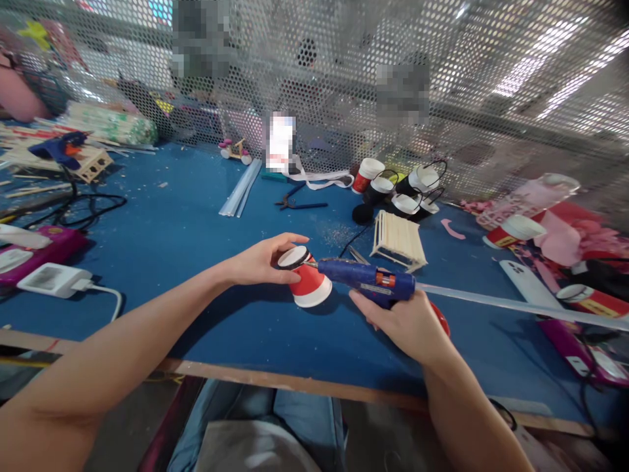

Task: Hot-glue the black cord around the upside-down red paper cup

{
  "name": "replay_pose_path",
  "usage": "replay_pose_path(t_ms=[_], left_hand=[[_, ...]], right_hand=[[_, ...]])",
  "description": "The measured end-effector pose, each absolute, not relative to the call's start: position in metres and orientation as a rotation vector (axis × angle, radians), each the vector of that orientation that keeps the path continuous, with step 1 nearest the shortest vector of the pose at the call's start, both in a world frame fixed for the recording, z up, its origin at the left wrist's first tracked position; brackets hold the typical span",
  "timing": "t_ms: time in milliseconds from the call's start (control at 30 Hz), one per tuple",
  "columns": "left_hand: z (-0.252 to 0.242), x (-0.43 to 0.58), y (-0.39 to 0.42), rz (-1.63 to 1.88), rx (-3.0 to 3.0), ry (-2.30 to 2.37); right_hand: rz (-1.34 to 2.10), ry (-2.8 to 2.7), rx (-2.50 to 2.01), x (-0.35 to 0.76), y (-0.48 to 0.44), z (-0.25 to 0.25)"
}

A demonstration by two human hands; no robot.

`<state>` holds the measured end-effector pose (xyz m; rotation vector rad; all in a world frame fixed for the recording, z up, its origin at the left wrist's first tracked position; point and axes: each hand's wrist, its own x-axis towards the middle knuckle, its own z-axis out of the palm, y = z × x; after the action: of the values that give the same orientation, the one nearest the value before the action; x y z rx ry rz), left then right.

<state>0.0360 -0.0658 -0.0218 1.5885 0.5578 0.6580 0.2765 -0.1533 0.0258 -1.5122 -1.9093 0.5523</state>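
Observation:
My left hand [268, 261] is closed round a small red and white paper cup [313, 288], which rests tilted and upside down near the table's front. A black band circles the cup's narrow end, which faces up. My right hand [400, 324] grips a blue hot glue gun [368, 278], its nozzle touching or almost touching the black band. From the back of the gun a long clear glue stick [496, 300] sticks out to the right. Under my right wrist shows part of a red round object [441, 320], mostly hidden.
Behind the cup lie pliers [301, 201], clear glue sticks [240, 190] and a small wooden stick frame [399, 239]. Several finished-looking cups [368, 176] stand by the perforated metal screen [324, 85]. A power strip [39, 252] and charger [53, 280] lie left; a phone [528, 285] lies right.

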Motion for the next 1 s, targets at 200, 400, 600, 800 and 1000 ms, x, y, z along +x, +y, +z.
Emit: replay_pose_path(t_ms=[200,400,600,800,1000], left_hand=[[-0.022,0.036,-0.067,0.669,1.607,0.550],[-0.022,0.036,-0.066,0.672,1.594,0.552],[-0.024,0.036,-0.065,0.679,1.607,0.542],[-0.024,0.036,-0.065,0.680,1.604,0.528],[-0.025,0.036,-0.065,0.683,1.618,0.528]], right_hand=[[0.451,-1.993,-1.494,0.283,-0.151,0.024],[0.452,-2.097,-1.499,0.295,-0.149,0.019],[0.504,-1.970,-1.491,0.280,-0.153,0.028],[0.523,-2.017,-1.444,0.290,-0.152,0.023],[0.514,-2.016,-1.461,0.289,-0.153,0.023]])
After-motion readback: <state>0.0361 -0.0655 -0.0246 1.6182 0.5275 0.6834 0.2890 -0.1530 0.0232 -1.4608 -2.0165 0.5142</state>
